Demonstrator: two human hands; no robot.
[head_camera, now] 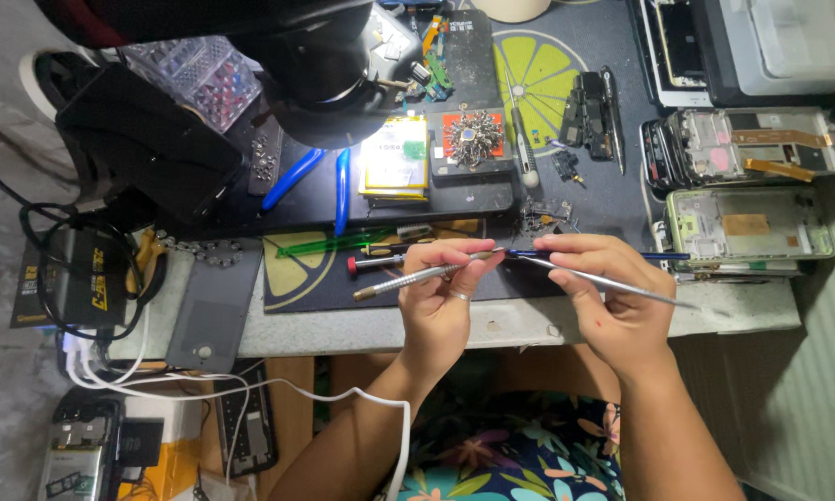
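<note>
Two hands, left hand (439,301) and right hand (612,297), pinch slim metal tweezers (612,281).

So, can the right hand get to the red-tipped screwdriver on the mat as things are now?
Probably not directly. The right hand already holds tweezers, and the left hand, with its own silver screwdriver, sits between it and the red-tipped screwdriver. The left hand is nearer.

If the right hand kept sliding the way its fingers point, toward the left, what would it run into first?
The right hand points left along the bench edge, fingertips almost meeting the left hand. It would likely meet those fingers and the silver screwdriver first, though depth is unclear.
</note>
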